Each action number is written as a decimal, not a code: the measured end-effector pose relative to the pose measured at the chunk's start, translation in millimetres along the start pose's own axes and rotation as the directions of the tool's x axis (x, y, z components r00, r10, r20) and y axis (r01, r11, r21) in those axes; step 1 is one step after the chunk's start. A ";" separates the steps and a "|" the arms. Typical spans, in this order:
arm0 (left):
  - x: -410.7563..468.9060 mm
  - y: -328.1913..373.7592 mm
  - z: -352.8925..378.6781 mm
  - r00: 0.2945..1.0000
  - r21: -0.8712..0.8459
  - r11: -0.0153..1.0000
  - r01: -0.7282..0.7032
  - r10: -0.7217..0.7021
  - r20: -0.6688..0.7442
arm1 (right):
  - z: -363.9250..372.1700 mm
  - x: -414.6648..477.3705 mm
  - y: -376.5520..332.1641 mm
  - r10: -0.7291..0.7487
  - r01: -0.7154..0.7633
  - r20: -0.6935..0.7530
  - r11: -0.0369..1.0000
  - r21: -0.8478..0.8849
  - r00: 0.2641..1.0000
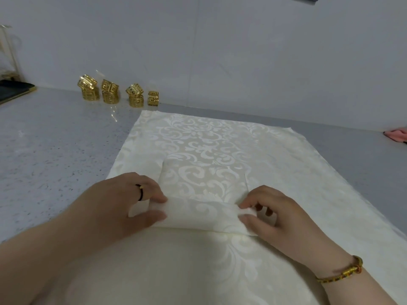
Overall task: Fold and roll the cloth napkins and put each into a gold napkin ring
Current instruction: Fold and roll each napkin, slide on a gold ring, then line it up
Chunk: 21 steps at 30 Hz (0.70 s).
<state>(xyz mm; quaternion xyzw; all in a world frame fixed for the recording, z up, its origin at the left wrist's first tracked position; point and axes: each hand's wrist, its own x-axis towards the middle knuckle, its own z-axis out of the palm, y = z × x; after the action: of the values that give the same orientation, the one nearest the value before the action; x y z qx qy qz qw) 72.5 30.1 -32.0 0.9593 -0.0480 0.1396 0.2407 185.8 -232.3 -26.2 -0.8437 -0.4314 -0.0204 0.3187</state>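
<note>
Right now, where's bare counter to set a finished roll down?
Bare counter lies left of the cloth, between the rings and the left hand. A narrower strip runs right of the cloth, to the pink rag. Crowded by the rings.

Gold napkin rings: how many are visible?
7, on the grey counter by the wall: two each in the left stack, middle stack and right stack, plus a single ring at the right end. None seem hidden.

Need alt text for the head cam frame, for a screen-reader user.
The left hand and right hand pinch the two ends of a folded cream napkin, its near end turned over, on a larger cream patterned cloth spread over a grey counter. Gold napkin rings stand in small stacks at the counter's back left.
</note>
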 end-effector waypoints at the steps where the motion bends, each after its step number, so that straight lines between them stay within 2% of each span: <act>1: -1.2 -0.3 -1.1 0.998 0.027 0.999 0.039 -0.040 0.049 | -2.1 -1.1 0.3 0.002 -0.002 0.042 1.000 -0.002 0.999; 3: -3.3 1.4 -0.9 0.987 0.113 0.991 0.074 -0.089 0.131 | -4.1 -3.0 0.8 0.010 -0.006 0.127 0.999 -0.038 0.992; 4: -2.2 1.4 1.4 0.992 0.141 0.989 0.048 -0.064 0.109 | -3.6 -3.6 1.5 0.008 0.000 0.144 0.998 -0.058 0.989; 7: -1.2 4.3 3.8 0.995 0.143 0.987 0.071 -0.059 -0.083 | 0.4 -1.8 2.4 -0.004 0.014 0.118 0.996 -0.083 0.993; 9: 2.8 0.8 7.8 0.992 0.199 0.980 0.020 0.005 -0.126 | 1.7 -1.0 2.0 -0.004 0.009 0.089 0.998 -0.063 0.996; 12: 2.8 1.4 5.1 0.987 0.173 0.984 0.033 -0.006 -0.159 | 0.2 -0.6 -0.3 0.030 -0.031 0.050 0.999 0.029 0.998; 15: -0.8 5.5 0.6 0.980 0.027 0.995 0.100 -0.093 -0.178 | -2.8 -1.2 -3.4 0.105 -0.112 0.054 0.981 0.157 0.993; 17: -3.4 11.5 -2.8 0.978 -0.071 0.985 0.156 -0.164 -0.128 | -4.1 -1.0 -4.9 0.144 -0.153 0.053 0.959 0.238 0.988; 19: -3.9 14.4 -2.8 0.962 -0.277 0.937 0.212 -0.250 -0.108 | -3.9 -0.3 -6.3 0.173 -0.177 0.042 0.935 0.308 0.984; 21: -2.5 13.9 0.2 0.943 -0.400 0.884 0.242 -0.312 -0.119 | -2.2 -0.2 -9.3 0.200 -0.196 0.024 0.918 0.346 0.980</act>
<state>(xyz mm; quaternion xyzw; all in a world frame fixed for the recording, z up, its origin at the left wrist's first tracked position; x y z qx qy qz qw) 67.9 17.8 -26.7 0.8748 0.0860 0.1776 0.4425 179.3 -229.7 -19.7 -0.8134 -0.3390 0.0833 0.4653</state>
